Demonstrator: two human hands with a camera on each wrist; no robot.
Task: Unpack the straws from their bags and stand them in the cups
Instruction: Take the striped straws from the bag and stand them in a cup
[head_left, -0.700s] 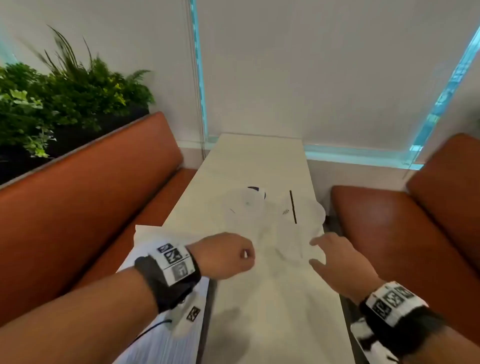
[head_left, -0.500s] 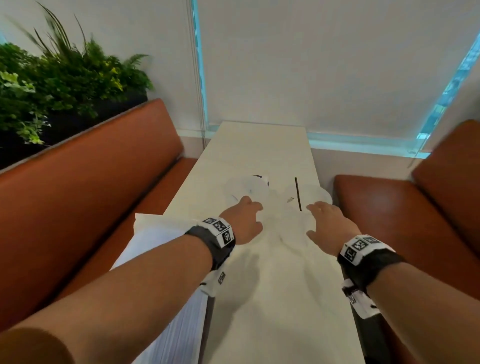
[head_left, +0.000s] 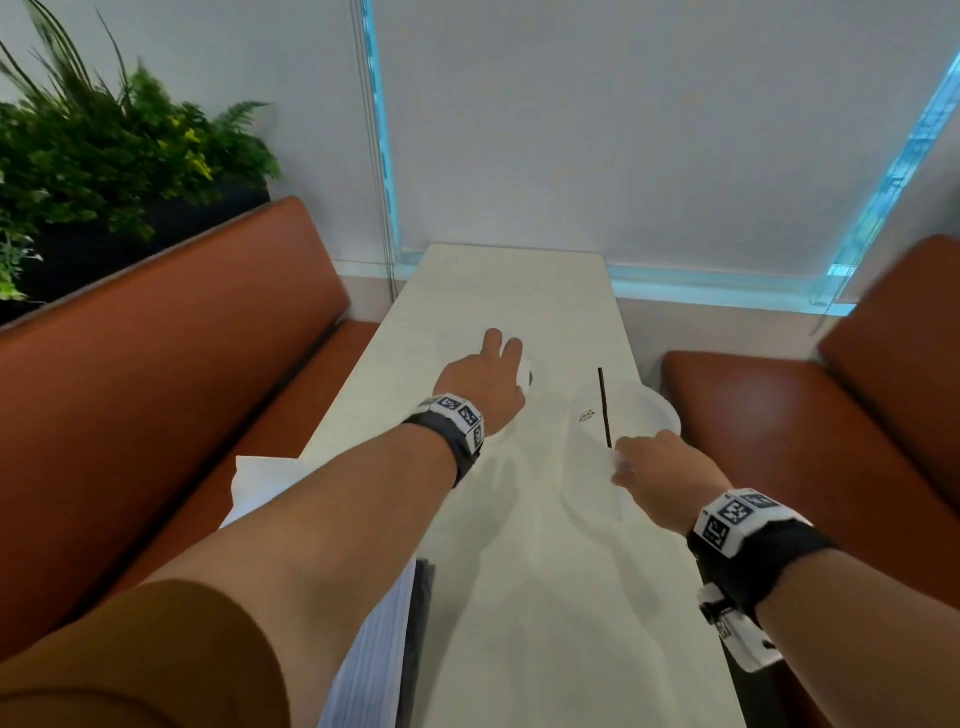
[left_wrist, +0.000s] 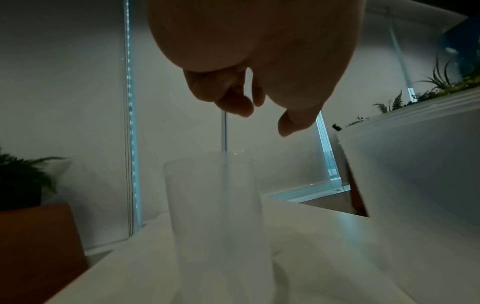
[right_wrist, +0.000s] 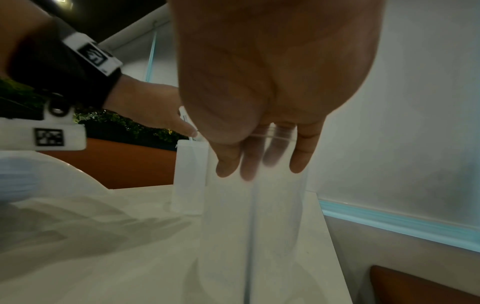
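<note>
Head view: I have both hands out over the table (head_left: 519, 597). My left hand (head_left: 480, 387) is over the far cup, which it mostly hides, and my right hand (head_left: 657, 465) sits at the rim of the near cup (head_left: 592, 499), beside a dark straw (head_left: 604, 408) that stands up out of a cup. The cups are so pale against the table that I can barely trace them here.

Left wrist view: my left fingers (left_wrist: 233, 102) pinch the top of a clear straw (left_wrist: 225, 133) that runs down into the frosted cup (left_wrist: 215, 216) below. I judge this as the standing step for this straw, nearly done; next I need only let go gently so it leans on the rim.

Right wrist view: my right hand's fingers (right_wrist: 228, 162) curl over the rim of a translucent cup (right_wrist: 254, 226) with a straw inside, steadying it. The second cup (right_wrist: 189, 176) stands behind, near it.

I see no bags anywhere, so I can't tell how many straws remain
</note>
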